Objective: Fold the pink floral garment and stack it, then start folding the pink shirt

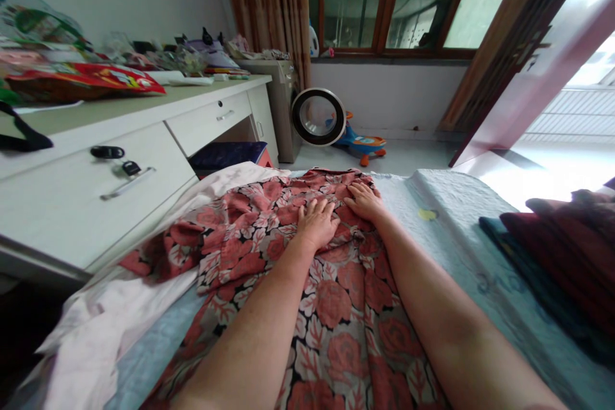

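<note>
A floral garment (334,304) in red, grey and black, which looks like a dress, lies spread over the bed, with a sleeve-like part reaching left. My left hand (318,224) rests palm down on its upper middle, fingers spread. Further right, my right hand (365,200) lies flat near the garment's upper right edge, its fingers also apart. Both hands press on the cloth, and neither grips it. Some folds run through the fabric around them. My forearms cover part of the garment.
A light blue bed cover (423,192) lies beneath. Folded dark red and teal clothes (552,243) are stacked at right, white cloth (144,304) at left. A white desk (139,122) holds clutter. Beyond stand a washing machine with its round door (318,116) open and a blue ride-on toy (360,143).
</note>
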`<control>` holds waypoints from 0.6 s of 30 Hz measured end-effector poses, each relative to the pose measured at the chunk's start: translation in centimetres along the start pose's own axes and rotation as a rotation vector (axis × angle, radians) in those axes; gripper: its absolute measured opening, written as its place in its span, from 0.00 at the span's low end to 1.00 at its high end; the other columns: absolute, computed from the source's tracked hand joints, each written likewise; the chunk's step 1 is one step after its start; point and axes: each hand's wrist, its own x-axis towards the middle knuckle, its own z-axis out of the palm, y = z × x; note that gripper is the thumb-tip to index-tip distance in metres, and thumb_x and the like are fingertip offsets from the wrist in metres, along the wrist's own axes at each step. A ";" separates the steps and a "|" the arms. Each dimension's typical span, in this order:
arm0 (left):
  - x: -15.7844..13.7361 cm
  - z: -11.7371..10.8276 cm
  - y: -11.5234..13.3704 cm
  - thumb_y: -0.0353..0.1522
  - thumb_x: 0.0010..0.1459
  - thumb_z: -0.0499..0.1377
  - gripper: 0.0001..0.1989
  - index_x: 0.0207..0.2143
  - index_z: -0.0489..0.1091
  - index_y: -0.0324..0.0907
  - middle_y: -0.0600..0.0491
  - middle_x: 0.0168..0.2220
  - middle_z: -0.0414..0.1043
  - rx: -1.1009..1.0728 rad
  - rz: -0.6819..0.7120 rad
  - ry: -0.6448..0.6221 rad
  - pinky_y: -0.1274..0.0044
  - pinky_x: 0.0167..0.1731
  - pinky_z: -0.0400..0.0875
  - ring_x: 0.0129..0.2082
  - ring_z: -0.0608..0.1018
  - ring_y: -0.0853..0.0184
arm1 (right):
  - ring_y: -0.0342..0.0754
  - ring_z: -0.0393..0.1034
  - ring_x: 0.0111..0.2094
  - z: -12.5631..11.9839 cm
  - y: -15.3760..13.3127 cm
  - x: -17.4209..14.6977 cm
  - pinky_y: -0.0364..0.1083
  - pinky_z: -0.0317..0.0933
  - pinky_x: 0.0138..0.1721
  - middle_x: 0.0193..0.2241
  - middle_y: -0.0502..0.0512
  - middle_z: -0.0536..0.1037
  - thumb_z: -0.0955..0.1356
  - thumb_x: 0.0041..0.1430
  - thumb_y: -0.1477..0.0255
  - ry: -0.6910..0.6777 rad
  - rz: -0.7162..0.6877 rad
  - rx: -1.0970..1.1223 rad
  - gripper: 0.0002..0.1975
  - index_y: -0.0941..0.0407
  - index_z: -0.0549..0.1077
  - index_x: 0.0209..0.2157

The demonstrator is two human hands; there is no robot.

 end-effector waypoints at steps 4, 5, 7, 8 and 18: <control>-0.1 -0.1 0.0 0.46 0.65 0.48 0.29 0.67 0.55 0.54 0.51 0.72 0.49 -0.009 -0.061 -0.044 0.46 0.64 0.45 0.71 0.51 0.47 | 0.61 0.45 0.68 -0.1 -0.1 -0.4 0.69 0.42 0.64 0.68 0.53 0.59 0.59 0.65 0.52 -0.012 0.085 -0.024 0.30 0.47 0.63 0.64; -0.1 -0.1 0.0 0.46 0.65 0.48 0.29 0.67 0.55 0.54 0.50 0.72 0.48 -0.010 -0.070 -0.049 0.46 0.64 0.44 0.71 0.50 0.46 | 0.62 0.44 0.68 -0.3 -0.2 -0.4 0.70 0.42 0.64 0.68 0.53 0.58 0.59 0.65 0.51 -0.013 0.098 -0.026 0.30 0.46 0.62 0.65; -0.1 0.0 0.0 0.46 0.65 0.48 0.30 0.67 0.55 0.53 0.50 0.72 0.48 -0.010 -0.078 -0.049 0.45 0.64 0.43 0.71 0.50 0.45 | 0.64 0.43 0.68 -0.7 -0.4 -0.6 0.71 0.41 0.63 0.68 0.53 0.57 0.60 0.64 0.51 0.004 0.109 -0.031 0.31 0.47 0.62 0.65; -0.1 0.0 0.0 0.46 0.65 0.48 0.30 0.67 0.55 0.54 0.50 0.72 0.48 -0.010 -0.077 -0.044 0.45 0.64 0.43 0.71 0.49 0.45 | 0.66 0.45 0.67 -1.0 -0.6 -0.6 0.71 0.43 0.63 0.68 0.55 0.58 0.62 0.63 0.52 0.029 0.105 -0.033 0.32 0.48 0.62 0.65; -0.5 -0.7 0.2 0.51 0.62 0.49 0.33 0.67 0.55 0.56 0.47 0.72 0.45 -0.016 -0.173 -0.052 0.39 0.61 0.40 0.70 0.45 0.37 | 0.54 0.61 0.61 -0.4 -1.9 0.2 0.57 0.47 0.64 0.61 0.54 0.70 0.61 0.66 0.66 -0.034 -0.204 0.046 0.21 0.50 0.72 0.58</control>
